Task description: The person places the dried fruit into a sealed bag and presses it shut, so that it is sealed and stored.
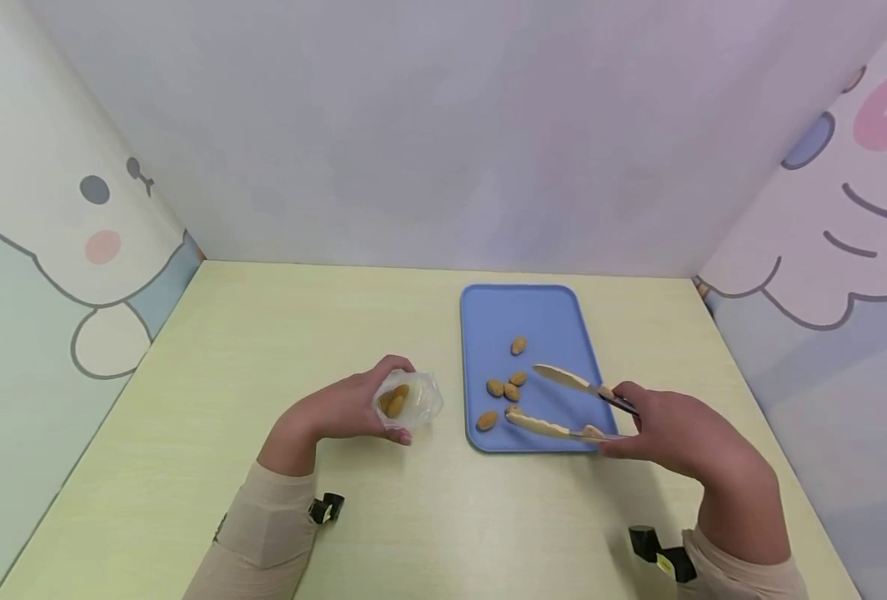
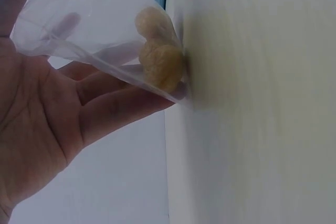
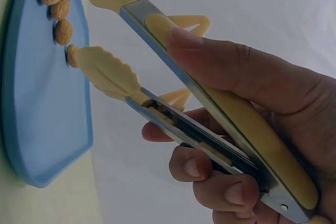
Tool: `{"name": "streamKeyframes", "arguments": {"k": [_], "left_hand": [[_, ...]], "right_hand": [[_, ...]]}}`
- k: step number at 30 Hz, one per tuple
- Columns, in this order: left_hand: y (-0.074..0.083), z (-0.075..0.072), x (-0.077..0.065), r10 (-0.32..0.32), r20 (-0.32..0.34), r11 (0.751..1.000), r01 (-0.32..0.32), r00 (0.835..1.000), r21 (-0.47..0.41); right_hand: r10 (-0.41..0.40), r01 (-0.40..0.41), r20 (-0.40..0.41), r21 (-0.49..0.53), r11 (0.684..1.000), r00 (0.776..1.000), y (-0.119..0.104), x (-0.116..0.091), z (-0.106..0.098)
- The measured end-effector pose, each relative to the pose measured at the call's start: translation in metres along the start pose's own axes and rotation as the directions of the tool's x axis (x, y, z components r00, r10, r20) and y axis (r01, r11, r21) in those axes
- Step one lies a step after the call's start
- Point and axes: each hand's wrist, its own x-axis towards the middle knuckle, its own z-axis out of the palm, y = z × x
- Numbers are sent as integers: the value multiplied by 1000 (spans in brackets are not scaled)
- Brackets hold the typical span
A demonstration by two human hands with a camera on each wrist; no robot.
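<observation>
My left hand (image 1: pixel 342 408) holds a small clear plastic bag (image 1: pixel 430 400) low over the table, its fingers and thumb round it. Inside the bag lie several brown oval nuts (image 2: pixel 164 66) with wrinkled shells. My right hand (image 1: pixel 687 429) grips kitchen tongs (image 3: pixel 252 135) with cream scalloped tips and metal arms. Those arms are spread, with no nut clamped between the tips. Both tips are over the blue tray (image 1: pixel 522 308), the nearer one close to a nut it partly hides. Several loose nuts (image 1: pixel 495 387) lie on the tray's left and middle.
The tray rests on a pale wooden table (image 1: pixel 308 317), to the right of the bag. A plain wall (image 1: pixel 428 142) rises behind the table, and panels with cartoon animals (image 1: pixel 106 242) stand on both sides.
</observation>
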Motion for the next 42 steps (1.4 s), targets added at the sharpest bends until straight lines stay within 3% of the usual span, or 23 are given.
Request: {"name": "streamKeyframes", "arguments": {"k": [17, 26, 42], "left_hand": [[1, -2, 1, 2, 4, 1000, -2, 1000, -1], [0, -2, 1, -5, 3, 1000, 5, 1000, -4], [0, 1, 0, 2, 2, 1000, -3, 1000, 8]], "right_hand": [[0, 1, 57, -21, 1000, 998, 0, 2, 0], [-37, 38, 36, -30, 999, 999, -1, 5, 4], [-32, 33, 35, -39, 999, 999, -2, 3, 5]]}}
